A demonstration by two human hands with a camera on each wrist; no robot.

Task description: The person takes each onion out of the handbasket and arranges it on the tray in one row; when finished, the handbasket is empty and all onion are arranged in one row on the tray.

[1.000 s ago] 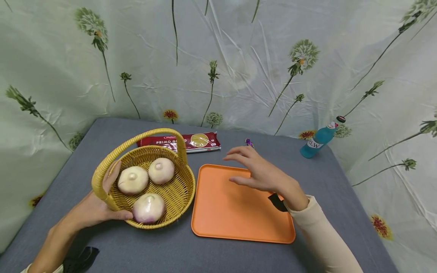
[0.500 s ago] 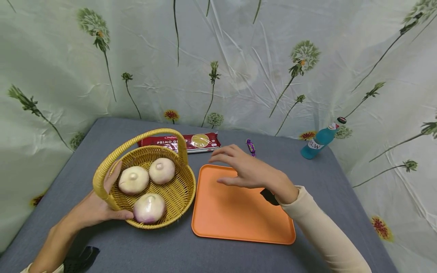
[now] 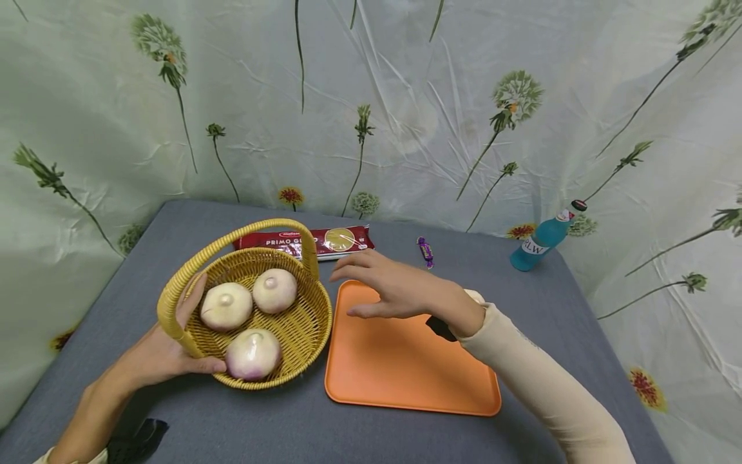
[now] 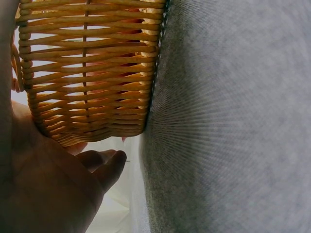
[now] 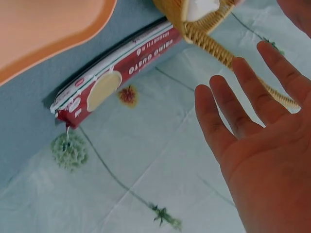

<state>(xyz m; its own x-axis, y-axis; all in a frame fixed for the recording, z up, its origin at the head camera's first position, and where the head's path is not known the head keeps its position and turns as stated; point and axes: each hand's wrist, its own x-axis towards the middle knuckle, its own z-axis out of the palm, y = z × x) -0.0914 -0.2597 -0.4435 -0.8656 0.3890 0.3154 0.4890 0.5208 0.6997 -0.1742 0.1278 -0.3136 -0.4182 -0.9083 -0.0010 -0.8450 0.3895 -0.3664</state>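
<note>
Left of centre in the head view, the left hand (image 3: 161, 353) is gripping the side of a yellow wicker basket (image 3: 304, 327), where three pale bulbs (image 3: 254, 354) are resting. At centre, the right hand (image 3: 400, 287) is hovering above an orange tray (image 3: 411, 370), its thumb standing wide of its fingers.

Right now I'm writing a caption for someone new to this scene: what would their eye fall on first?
Probably the round, woven yellow basket left of centre, its arched handle rising over three pale, purple-tinged round vegetables, with the left grip holding its left side. Next, the rectangular orange tray just right of it, partly covered in the head view by the right grip. Then the turquoise, dark-capped bottle at the far right of the grey table.
</note>
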